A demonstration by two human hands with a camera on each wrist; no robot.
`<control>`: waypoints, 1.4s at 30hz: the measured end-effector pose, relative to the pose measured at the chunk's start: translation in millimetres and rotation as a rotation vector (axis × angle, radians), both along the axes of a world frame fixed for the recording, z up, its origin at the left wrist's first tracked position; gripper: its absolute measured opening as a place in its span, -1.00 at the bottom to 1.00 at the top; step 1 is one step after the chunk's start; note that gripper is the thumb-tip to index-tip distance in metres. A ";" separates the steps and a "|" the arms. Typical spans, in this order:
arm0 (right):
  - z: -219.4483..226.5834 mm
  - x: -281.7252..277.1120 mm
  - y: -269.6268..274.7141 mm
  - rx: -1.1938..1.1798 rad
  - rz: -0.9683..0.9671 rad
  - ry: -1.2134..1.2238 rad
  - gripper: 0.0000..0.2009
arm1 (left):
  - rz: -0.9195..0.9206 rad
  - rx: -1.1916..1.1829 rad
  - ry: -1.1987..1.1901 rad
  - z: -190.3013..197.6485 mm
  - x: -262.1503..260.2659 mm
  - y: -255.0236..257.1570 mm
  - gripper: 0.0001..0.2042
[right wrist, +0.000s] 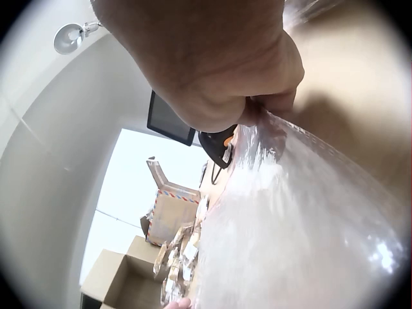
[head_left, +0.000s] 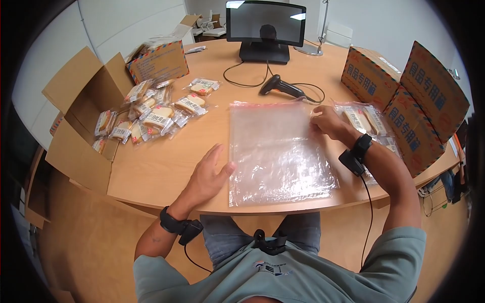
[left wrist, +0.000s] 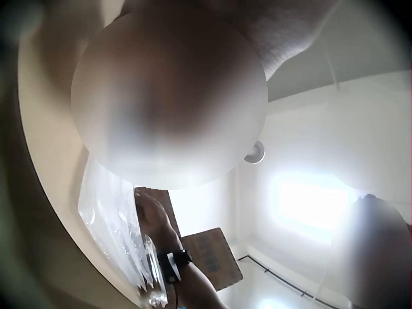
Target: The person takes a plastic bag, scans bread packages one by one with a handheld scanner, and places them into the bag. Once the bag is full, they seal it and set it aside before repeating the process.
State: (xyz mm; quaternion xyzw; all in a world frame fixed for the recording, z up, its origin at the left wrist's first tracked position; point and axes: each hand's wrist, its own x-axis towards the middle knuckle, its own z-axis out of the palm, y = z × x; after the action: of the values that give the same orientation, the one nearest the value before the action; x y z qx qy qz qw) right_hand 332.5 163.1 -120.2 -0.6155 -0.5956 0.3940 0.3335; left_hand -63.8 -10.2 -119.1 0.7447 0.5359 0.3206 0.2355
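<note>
A large clear plastic bag with a reddish strip along its far end lies flat in front of me. My right hand pinches its right edge near the far corner; in the right wrist view the film rises into folds at the fingers. On the bag's other side, my left hand is held with fingers extended, its thumb right at the left edge. Under and beside my right forearm, packaged sandwich breads lie in another clear bag. The left wrist view is largely blurred by something close to the lens.
Several wrapped breads are heaped at left, by an open carton and a printed box. A barcode scanner with its cable lies beyond the bag, before a monitor. More printed cartons stand at right.
</note>
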 end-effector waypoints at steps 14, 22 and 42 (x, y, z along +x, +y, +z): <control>16.8 -20.0 -31.0 0.153 0.060 -0.280 -0.78 | -0.158 -0.089 -0.574 -16.7 33.0 19.2 -0.43; 10.4 -13.0 -46.9 0.385 -0.020 -0.518 -0.57 | -0.126 -0.178 -0.574 -11.0 29.7 21.1 -0.41; 113.0 64.8 -109.5 0.431 0.081 -0.820 -0.71 | -0.017 -0.001 -0.374 44.4 39.4 72.2 -0.50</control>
State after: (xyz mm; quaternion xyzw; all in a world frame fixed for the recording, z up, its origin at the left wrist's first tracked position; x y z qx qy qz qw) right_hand 397.3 53.6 -7.2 -0.6134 -0.7701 -0.0018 0.1753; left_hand -24.4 62.0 -74.6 0.6766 0.4766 0.4510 0.3341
